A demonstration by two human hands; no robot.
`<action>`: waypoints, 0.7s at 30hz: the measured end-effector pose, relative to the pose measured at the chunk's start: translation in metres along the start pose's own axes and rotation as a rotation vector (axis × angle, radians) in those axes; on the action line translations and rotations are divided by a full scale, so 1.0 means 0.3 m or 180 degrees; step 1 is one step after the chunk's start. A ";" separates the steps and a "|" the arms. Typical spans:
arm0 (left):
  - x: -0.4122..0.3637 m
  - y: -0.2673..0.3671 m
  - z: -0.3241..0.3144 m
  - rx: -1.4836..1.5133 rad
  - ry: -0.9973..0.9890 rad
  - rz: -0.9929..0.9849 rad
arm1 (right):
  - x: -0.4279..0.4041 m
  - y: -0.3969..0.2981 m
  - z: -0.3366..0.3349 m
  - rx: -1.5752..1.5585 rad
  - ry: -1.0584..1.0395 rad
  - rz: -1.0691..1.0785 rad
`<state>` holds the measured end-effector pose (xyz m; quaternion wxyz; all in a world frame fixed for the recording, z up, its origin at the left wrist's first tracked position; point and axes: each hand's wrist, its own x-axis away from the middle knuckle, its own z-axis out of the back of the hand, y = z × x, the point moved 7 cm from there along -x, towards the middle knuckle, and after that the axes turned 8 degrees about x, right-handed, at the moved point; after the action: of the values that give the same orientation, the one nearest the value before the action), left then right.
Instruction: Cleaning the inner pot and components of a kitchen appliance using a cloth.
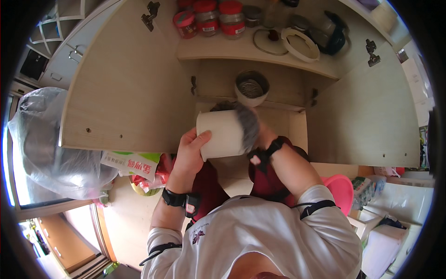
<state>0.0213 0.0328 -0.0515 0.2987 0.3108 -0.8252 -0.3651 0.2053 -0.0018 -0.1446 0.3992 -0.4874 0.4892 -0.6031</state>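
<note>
A white cylindrical container [221, 134] lies on its side in the air in front of the open cupboard. My left hand [191, 148] grips its left rim, thumb on the outer wall. At the other end, a dark grey cloth [248, 127] wraps against the container's edge, blurred by motion. My right hand [263, 132] holds this cloth, its fingers mostly hidden behind it. Just beyond, a white round pot [252, 100] with a perforated metal insert [251, 88] stands on the cupboard's lower level.
Cupboard doors stand open at left [132, 90] and right [366, 111]. The shelf [223, 48] holds red-lidded jars [208, 21], a glass lid [270, 42] and a white ring [300, 45]. A pink basin [339, 193] is at right; a plastic-covered object [52, 139] at left.
</note>
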 end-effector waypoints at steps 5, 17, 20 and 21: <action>-0.009 0.023 0.026 0.0770 0.0010 -0.0066 | 0.147 -0.012 -0.079 0.2535 0.0180 0.1610; -0.089 0.019 0.065 0.1576 0.0471 -0.0374 | 0.286 -0.318 -0.103 0.2880 0.1567 0.2031; -0.094 -0.067 0.075 0.1619 0.0576 -0.0197 | 0.213 -0.432 -0.209 0.3017 0.2528 0.2121; -0.074 -0.088 0.076 0.1488 0.1271 0.0028 | 0.207 -0.447 -0.206 0.3071 0.2851 0.2135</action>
<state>0.0266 0.0442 -0.0911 0.3770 0.4330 -0.8131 -0.0958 0.1315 -0.0217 -0.0039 0.4941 0.2110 0.4084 -0.7379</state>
